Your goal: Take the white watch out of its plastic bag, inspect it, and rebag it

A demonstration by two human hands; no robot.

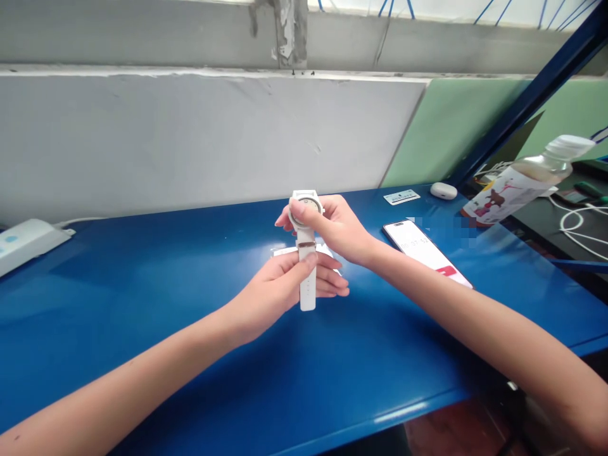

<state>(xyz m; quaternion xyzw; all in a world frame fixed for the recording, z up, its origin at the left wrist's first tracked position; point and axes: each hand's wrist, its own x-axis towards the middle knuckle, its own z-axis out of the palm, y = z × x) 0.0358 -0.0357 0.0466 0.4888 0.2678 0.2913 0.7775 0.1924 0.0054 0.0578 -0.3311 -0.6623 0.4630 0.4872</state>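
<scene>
centre of the frame, above the blue metal table (142,316): a white wristwatch (307,291) with a round pale dial and a perforated plastic strap is held upright, clear of the surface. the right hand (342,229) is pinched narrowly on the round case at the top, thumb at the dial edge. the left hand (280,288) is closed on the strap just below, thumb pressing near a small copper-coloured loop. the strap tail hangs free beneath. a slip of white paper (281,251) shows behind the fingers; whether it touches them cannot be determined.

judgement: the two-point hold looks sound for work at the strap. thumb pressure is best kept off the glass, and the strap is best flexed along its length, not twisted at the case.

right of centre: a black smartphone (425,252) with a lit screen, lying flat, near the right forearm but apart. upper right: a small white card (401,197), a white oval earbud case (443,190) and a clear plastic bottle with a red label (517,183), leaning over. far left: a white power strip (23,240).
</scene>
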